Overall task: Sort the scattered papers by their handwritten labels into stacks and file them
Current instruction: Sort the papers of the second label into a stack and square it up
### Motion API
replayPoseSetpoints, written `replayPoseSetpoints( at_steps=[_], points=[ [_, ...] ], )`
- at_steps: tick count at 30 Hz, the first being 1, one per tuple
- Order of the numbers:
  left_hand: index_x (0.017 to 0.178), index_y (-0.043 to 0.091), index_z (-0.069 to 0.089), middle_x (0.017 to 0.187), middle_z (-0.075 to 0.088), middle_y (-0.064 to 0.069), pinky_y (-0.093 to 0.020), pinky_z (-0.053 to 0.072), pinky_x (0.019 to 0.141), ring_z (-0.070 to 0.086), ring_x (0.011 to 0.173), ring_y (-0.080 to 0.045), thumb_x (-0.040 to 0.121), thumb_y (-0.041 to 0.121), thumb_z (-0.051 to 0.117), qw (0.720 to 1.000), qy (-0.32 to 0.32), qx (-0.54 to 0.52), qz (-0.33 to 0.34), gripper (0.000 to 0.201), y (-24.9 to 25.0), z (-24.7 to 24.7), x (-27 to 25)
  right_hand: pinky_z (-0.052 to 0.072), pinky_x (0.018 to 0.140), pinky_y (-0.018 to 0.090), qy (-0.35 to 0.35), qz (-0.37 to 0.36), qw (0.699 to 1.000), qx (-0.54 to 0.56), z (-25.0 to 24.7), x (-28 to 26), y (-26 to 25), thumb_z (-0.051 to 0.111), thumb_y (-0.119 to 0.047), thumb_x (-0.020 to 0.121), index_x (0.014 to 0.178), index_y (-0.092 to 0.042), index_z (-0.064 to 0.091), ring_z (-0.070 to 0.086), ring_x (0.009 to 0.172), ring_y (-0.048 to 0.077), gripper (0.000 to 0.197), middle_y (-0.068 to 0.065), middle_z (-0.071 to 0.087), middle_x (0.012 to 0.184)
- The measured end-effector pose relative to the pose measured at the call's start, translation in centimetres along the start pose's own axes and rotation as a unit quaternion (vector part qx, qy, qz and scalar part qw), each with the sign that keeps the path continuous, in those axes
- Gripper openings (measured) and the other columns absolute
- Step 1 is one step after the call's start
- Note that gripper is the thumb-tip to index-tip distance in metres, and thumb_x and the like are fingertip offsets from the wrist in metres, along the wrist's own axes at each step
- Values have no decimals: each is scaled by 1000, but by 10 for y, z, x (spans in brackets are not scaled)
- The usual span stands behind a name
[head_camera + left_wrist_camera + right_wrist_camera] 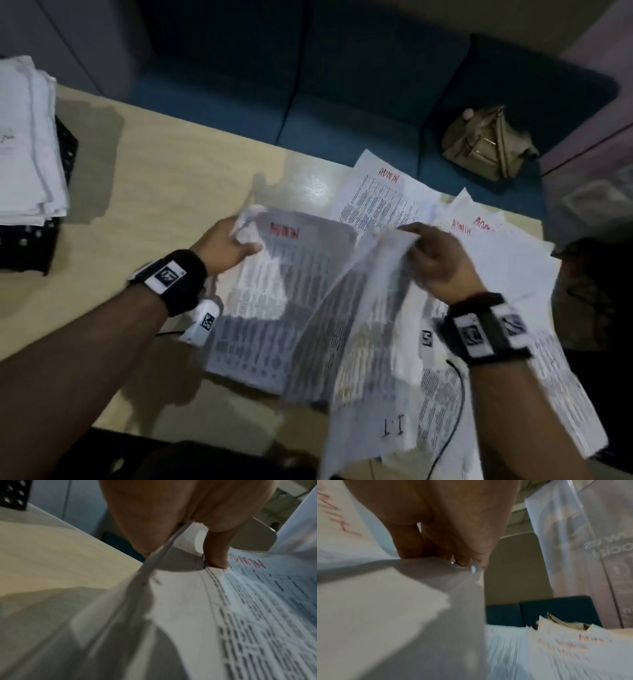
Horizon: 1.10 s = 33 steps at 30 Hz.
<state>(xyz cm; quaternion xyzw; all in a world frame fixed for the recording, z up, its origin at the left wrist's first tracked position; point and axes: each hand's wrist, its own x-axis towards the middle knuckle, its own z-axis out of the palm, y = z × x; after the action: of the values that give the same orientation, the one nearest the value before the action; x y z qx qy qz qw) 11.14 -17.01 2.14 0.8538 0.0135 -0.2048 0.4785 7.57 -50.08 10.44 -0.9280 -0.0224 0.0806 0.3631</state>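
Observation:
My left hand [227, 245] grips the top left corner of a printed stack [274, 301] headed ADMIN in red, thumb [217, 550] on top of the page [257, 601]. With fingertips [467, 561] pinching its upper edge, my right hand [435, 260] lifts a loose sheet [363, 342] off the stack, so it hangs tilted; "I.T" is handwritten near its lower end. More ADMIN sheets [387, 195] lie fanned at the back right of the wooden table [164, 178], and further ones [565, 646] show in the right wrist view.
A pile of white papers [24, 137] sits on a black perforated tray [30, 246] at the table's left end. A blue sofa [308, 85] runs behind the table, with an olive bag [486, 144] on it. A black cable [452, 411] trails under my right wrist.

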Motion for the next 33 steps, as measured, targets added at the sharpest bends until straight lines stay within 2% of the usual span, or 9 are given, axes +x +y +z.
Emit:
replayPoseSetpoints(
  at_steps=[4,12,15,17,20,23,27,30,33],
  points=[
    [143,30,40,141,48,8,-42,36,108,41,132,-16,88,20,68,996,-36,-59,-53,62,-2,30,-5,42,80,26,2,48,996,-72,56,30,22,53,-19,95,108,-13,69,64,98,26,22,8,72,104],
    [144,26,40,143,46,9,-22,40,90,55,114,-14,93,12,56,990,-29,-92,-99,55,-14,55,-16,46,87,39,96,87,979,-159,92,32,34,55,-32,90,99,-27,69,63,97,29,17,2,73,93],
    [131,34,53,129,58,14,-18,42,92,57,112,-6,96,46,47,978,-29,-173,-109,37,-11,56,-19,46,86,40,71,67,983,-156,109,36,25,56,-30,89,96,-26,70,59,98,27,16,0,72,93],
    [135,38,48,139,53,12,-34,36,108,49,126,-10,82,76,41,971,-18,-209,-119,66,-19,58,-20,48,86,41,49,88,988,-113,124,42,23,55,-30,91,98,-26,69,60,98,24,16,-1,72,97],
    [137,36,45,139,52,11,-41,35,108,48,125,-13,85,50,65,981,3,-161,-104,58,-18,62,-21,52,90,42,41,110,993,-23,138,49,19,59,-29,90,106,-20,69,62,100,21,21,2,68,107],
    [127,25,55,126,62,6,-42,41,105,56,120,-18,86,25,70,982,46,-150,-102,44,-17,63,-23,35,104,34,98,123,988,1,137,41,17,63,-36,87,130,-19,54,41,124,20,47,6,45,134],
    [121,28,56,112,67,7,-47,45,101,62,109,-18,85,15,70,956,69,-252,-129,40,-19,54,-23,35,99,30,101,253,934,230,125,13,18,55,-37,94,147,-19,23,43,125,20,65,5,33,149],
    [125,25,58,117,68,5,-49,44,102,62,111,-18,79,26,77,955,51,-266,-123,50,-24,52,-18,38,95,28,20,273,943,189,133,-14,24,51,-38,96,141,-15,36,50,121,21,53,5,51,134],
    [118,26,61,117,69,5,-46,42,105,62,113,-17,64,36,82,949,30,-289,-124,58,-28,58,-11,46,78,21,78,251,943,207,139,-21,38,58,-27,93,120,-9,56,60,109,21,32,-1,62,111]
  ],
)
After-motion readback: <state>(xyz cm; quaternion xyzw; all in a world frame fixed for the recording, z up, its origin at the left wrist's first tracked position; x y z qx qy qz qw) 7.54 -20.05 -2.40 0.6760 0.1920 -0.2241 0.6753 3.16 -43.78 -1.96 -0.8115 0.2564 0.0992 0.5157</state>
